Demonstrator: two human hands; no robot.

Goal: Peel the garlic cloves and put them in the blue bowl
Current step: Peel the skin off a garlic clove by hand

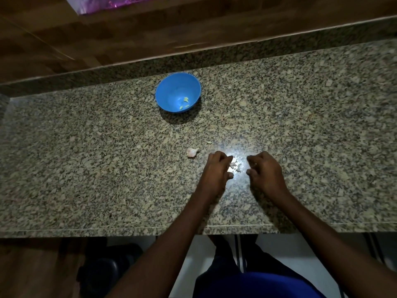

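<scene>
The blue bowl (165, 91) stands at the back of the granite counter and holds a few pale peeled garlic cloves (185, 100). A partly broken garlic bulb (191, 152) lies left of my hands, and one small loose clove (209, 142) lies just beyond them. My left hand (216, 172) has its fingers and thumb curled round a pale garlic clove (232, 165). Small bits of peel (238, 167) lie in a bright glare between my hands. My right hand (265, 172) hovers a short way to the right with curled fingers, and I see nothing in it.
The granite counter (107, 158) runs wide to both sides, with a raised granite ledge (236, 52) and wooden panelling behind the bowl. Its front edge (129, 227) is close to my body. A dark stool (107, 272) sits below at the left.
</scene>
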